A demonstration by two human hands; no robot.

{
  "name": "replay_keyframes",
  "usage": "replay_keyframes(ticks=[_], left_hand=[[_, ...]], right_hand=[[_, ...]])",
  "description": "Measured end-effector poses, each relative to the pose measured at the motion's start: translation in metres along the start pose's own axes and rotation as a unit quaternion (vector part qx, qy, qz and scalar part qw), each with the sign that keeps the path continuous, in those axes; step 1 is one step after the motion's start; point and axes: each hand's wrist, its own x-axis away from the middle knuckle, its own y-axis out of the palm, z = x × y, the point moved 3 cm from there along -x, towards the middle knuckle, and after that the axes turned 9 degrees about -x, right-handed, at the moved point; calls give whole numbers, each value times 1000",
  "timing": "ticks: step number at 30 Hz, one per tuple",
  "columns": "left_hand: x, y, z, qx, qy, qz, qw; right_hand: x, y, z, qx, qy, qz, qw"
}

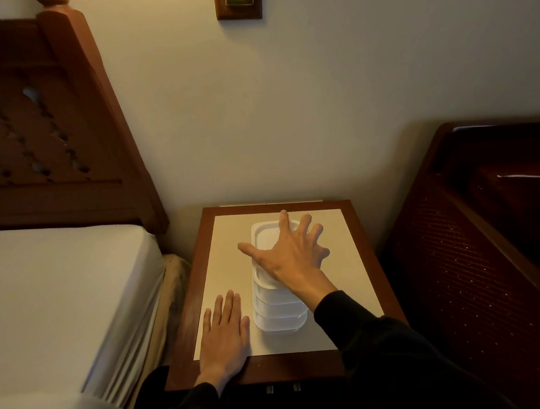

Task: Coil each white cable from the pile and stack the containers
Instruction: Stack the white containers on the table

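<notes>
From the head camera, a stack of white containers (pixel 279 306) stands upright on the pale inset top of a wooden surface (pixel 337 231), roughly at its middle and running toward the far edge as the wide lens shows it. At least four nested tubs show along the stack's near side, with the top one's rim visible at the far end.

The right hand (pixel 292 250) is over the top container, its grip wide: fingers spread and nearly straight, thumb pointing toward the left edge of the surface. Whether the palm presses on the top rim or is just above it cannot be told. The right forearm, in a dark sleeve (pixel 367 331), crosses the near right part of the surface.

The left hand (pixel 226 332) lies flat, palm down, near the near left corner of the surface, just beside the stack's base but apart from it. Its grip is also wide, fingers straight and together, holding nothing.

A bed (pixel 61 298) with a white sheet and a carved wooden headboard (pixel 42 124) stands off the surface's left edge. Dark wooden furniture (pixel 488 237) stands off its right edge. No cable shows anywhere in this view.
</notes>
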Motion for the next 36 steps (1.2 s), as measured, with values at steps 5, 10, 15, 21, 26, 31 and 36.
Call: replay_keyframes(ticks=[5, 10, 15, 21, 26, 31, 36], left_hand=[[-4, -10, 1, 16, -11, -22, 1000], [-41, -48, -2, 267, -97, -19, 959], [-70, -69, 15, 490, -125, -99, 857], [-67, -63, 25, 537, -120, -107, 828], [-64, -47, 10, 588, -159, -65, 790], [-59, -38, -7, 600, -221, 2, 769], [-71, -35, -18, 606, -235, 12, 760]], right_hand=[[9, -22, 31, -280, -79, 149, 945], [10, 16, 120, -490, 208, 230, 815], [58, 82, 140, -447, 298, -69, 841], [80, 107, 106, -500, 277, -229, 788], [60, 104, 111, -523, 276, -186, 785], [18, 95, 111, -521, 267, -121, 802], [-45, 87, 100, -487, 237, -78, 837]])
